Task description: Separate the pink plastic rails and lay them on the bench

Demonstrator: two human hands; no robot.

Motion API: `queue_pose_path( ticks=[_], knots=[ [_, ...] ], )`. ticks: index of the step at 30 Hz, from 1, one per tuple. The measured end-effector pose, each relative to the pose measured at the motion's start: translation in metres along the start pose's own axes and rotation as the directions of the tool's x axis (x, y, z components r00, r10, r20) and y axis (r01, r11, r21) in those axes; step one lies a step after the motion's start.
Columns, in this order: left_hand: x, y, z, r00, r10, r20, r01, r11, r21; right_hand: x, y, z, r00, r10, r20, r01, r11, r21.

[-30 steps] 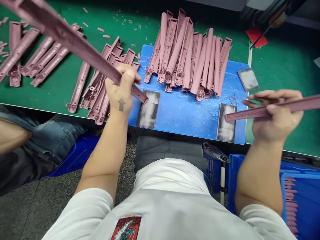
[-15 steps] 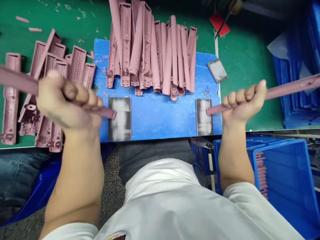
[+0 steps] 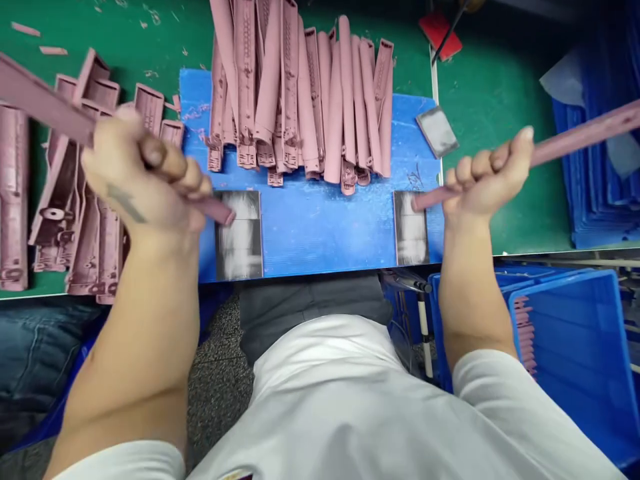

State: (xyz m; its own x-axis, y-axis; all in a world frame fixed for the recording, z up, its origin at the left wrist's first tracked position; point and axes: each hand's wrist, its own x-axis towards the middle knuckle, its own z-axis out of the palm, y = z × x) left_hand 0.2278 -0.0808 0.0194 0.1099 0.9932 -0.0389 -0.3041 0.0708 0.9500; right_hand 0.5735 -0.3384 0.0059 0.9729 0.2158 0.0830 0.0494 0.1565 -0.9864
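Observation:
My left hand (image 3: 145,177) is closed around a long pink plastic housing (image 3: 47,97), whose narrow end rests on or just over a dark, white-worn sheet (image 3: 240,257), like sandpaper. In a similar grip, my right hand (image 3: 487,175) holds another pink plastic housing (image 3: 585,137). Its narrow end is at a second worn sheet (image 3: 412,243). Both housings slant up and outward, past the picture's sides. The sheets lie on a blue board (image 3: 327,233) at the table's near edge.
Several pink housings (image 3: 290,87) are heaped at the board's back, and more housings (image 3: 55,213) lie at left. A grey block (image 3: 437,131) sits at the board's right corner. Blue crates (image 3: 600,193) are stacked at right. A blue bin (image 3: 575,333) below holds pink parts. Someone's jeans (image 3: 40,353) show at lower left.
Both hands keep their grip on the housings. The outer ends of both housings are raised higher, with the narrow ends still at the sheets. The view has shifted slightly.

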Motion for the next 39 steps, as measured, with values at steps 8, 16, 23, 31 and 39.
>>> queue_pose_path(
  ticks=[8,16,23,31,39],
  knots=[
    [0.010,-0.001,0.021,0.956,-0.272,0.113,0.241,0.942,0.233,0.002,-0.015,0.022,0.916,0.345,0.205,-0.315,0.935,-0.164],
    [0.009,-0.010,0.019,0.927,-0.359,0.112,0.299,0.884,0.359,0.007,-0.013,0.059,0.861,0.463,0.209,-0.426,0.883,-0.198],
    [0.014,-0.009,0.020,0.953,-0.293,0.073,0.258,0.918,0.302,0.001,-0.015,0.052,0.799,0.543,0.258,-0.473,0.833,-0.288],
    [0.005,-0.003,0.030,0.965,-0.262,0.031,0.240,0.920,0.309,-0.002,-0.017,0.039,0.752,0.594,0.286,-0.533,0.803,-0.267],
    [0.003,-0.004,0.030,0.973,-0.230,-0.003,0.219,0.926,0.308,0.001,-0.013,0.042,0.744,0.596,0.303,-0.553,0.803,-0.223]
  ],
)
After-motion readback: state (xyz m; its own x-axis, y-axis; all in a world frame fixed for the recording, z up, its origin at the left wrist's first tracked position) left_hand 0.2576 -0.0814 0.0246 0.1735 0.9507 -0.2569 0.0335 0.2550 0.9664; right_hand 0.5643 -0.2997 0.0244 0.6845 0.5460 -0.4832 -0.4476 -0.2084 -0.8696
